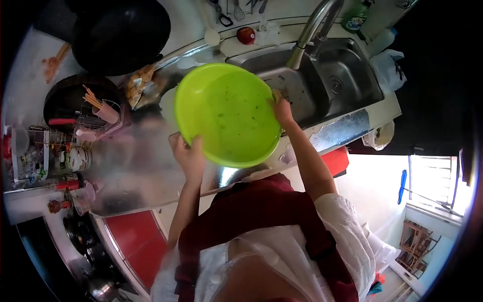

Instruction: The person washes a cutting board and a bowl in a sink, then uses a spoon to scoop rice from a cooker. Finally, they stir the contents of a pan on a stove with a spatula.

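A large lime-green plastic basin is held in front of me, over the edge where the metal counter meets the sink. Small dark bits are scattered on its inner bottom. My left hand grips the near-left rim, its thumb over the edge and the other fingers partly hidden. On the right side, my right hand is closed around the rim, next to the sink. More small scraps lie in the left bowl of that sink, under the faucet.
A red apple sits behind the sink. A black wok is at the back left. Nearer are a bag of yellowish food and a pink chopstick holder. A green soap bottle and a white plastic bag stand right of the faucet.
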The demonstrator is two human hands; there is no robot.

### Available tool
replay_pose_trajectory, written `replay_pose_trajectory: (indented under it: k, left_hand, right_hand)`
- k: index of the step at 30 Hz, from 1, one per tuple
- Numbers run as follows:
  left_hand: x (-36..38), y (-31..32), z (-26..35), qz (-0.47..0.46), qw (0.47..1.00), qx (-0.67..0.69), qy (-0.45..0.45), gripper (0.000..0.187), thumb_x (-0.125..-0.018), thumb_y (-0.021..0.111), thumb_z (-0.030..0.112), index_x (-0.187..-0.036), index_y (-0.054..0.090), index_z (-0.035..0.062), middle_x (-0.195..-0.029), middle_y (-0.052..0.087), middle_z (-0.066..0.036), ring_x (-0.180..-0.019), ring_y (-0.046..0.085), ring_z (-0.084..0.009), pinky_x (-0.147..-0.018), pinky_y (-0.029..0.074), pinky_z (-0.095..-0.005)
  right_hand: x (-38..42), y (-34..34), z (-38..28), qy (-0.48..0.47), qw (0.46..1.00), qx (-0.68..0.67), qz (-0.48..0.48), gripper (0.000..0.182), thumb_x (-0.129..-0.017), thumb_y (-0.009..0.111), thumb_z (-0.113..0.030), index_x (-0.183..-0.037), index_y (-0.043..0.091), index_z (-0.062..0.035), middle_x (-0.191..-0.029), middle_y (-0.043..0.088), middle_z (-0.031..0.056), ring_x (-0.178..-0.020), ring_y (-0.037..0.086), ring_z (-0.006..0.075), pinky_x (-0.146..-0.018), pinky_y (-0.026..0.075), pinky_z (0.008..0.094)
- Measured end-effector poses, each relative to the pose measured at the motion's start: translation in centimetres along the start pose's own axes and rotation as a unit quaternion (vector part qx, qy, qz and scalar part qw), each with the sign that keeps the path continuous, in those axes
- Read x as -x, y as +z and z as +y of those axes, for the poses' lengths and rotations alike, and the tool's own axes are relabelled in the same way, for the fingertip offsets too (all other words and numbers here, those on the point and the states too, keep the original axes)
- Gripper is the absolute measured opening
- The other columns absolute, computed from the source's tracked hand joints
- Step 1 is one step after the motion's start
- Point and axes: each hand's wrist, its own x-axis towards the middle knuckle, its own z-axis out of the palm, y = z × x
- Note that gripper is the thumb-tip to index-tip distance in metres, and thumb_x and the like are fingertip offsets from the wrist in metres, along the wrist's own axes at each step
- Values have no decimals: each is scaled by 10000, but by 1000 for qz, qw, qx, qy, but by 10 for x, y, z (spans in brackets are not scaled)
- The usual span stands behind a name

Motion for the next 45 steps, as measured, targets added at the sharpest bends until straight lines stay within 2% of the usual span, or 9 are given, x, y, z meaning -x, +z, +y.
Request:
replay_pose_trajectory:
  k: [2, 11, 13, 21, 29, 32, 38, 43, 45]
  left_hand:
    - [0, 17, 2, 7, 999, -25, 30, 156, -772, 612, 63, -913, 591, -1, -958, 462, -72, -838, 459, -169, -700, 387, -277]
    - [0, 82, 21, 24, 994, -86, 68, 114, -759, 621, 48, -856, 592, -6, -891, 441, -64, -795, 443, -168, -704, 378, -267]
    - [-4, 93, 26, 9, 990, -114, 83, 122, -751, 623, 49, -856, 591, -5, -889, 442, -67, -798, 444, -175, -708, 381, -275]
    - [-20, 139, 52, -49, 970, -167, 168, 148, -714, 649, 77, -801, 562, -6, -875, 443, -104, -819, 457, -233, -711, 392, -318]
    - [-30, 201, 107, -173, 866, -258, 391, 367, -683, 763, 335, -668, 499, 81, -933, 441, -79, -902, 474, -283, -856, 378, -504]
    - [-19, 221, 125, -226, 840, -301, 391, 410, -629, 776, 378, -645, 479, 97, -900, 423, -72, -892, 475, -285, -982, 283, -631]
    - [12, 216, 134, -300, 789, -329, 423, 369, -631, 750, 366, -706, 544, 70, -917, 437, -80, -844, 471, -274, -993, 240, -675]
    - [5, 142, 128, -169, 872, -260, 377, 275, -635, 750, 255, -731, 563, 79, -945, 490, -74, -885, 488, -263, -929, 336, -569]
    - [6, 91, 121, -83, 922, -249, 285, 251, -640, 753, 219, -730, 568, 76, -952, 507, -62, -907, 491, -250, -899, 361, -522]
  right_hand:
    - [-12, -7, 10, 24, 999, -34, -20, 461, -814, 632, -239, -1215, 497, -56, -1061, 609, 223, -1009, 575, 376, -829, 459, 432]
    - [-49, -4, 63, -50, 998, -43, -13, 474, -825, 633, -286, -1209, 488, -49, -1034, 611, 249, -973, 599, 380, -791, 471, 429]
    - [-57, -3, 62, 54, 995, 12, -85, 469, -831, 624, -301, -1203, 498, -44, -1037, 612, 251, -951, 612, 376, -777, 478, 423]
    - [-54, 20, 85, 68, 986, -107, -110, 451, -846, 594, -326, -1181, 509, -37, -975, 618, 257, -881, 623, 375, -736, 479, 436]
    - [-49, 54, 84, -37, 958, -200, -201, 436, -903, 499, -414, -1071, 560, -16, -955, 607, 250, -838, 591, 429, -714, 462, 464]
    - [-41, 63, 70, -53, 951, -232, -198, 443, -909, 484, -424, -1055, 567, -14, -943, 609, 248, -831, 589, 431, -711, 461, 465]
    - [-32, 82, 40, -97, 940, -285, -157, 465, -922, 453, -444, -1024, 583, -9, -918, 613, 243, -817, 586, 435, -705, 460, 468]
    - [-48, 87, 20, -166, 931, -315, -75, 489, -933, 427, -460, -998, 595, -6, -897, 616, 240, -806, 584, 439, -700, 458, 470]
    - [-63, 50, -12, -93, 974, -131, -163, 491, -945, 384, -469, -979, 622, -40, -896, 630, 201, -739, 584, 431, -677, 462, 470]
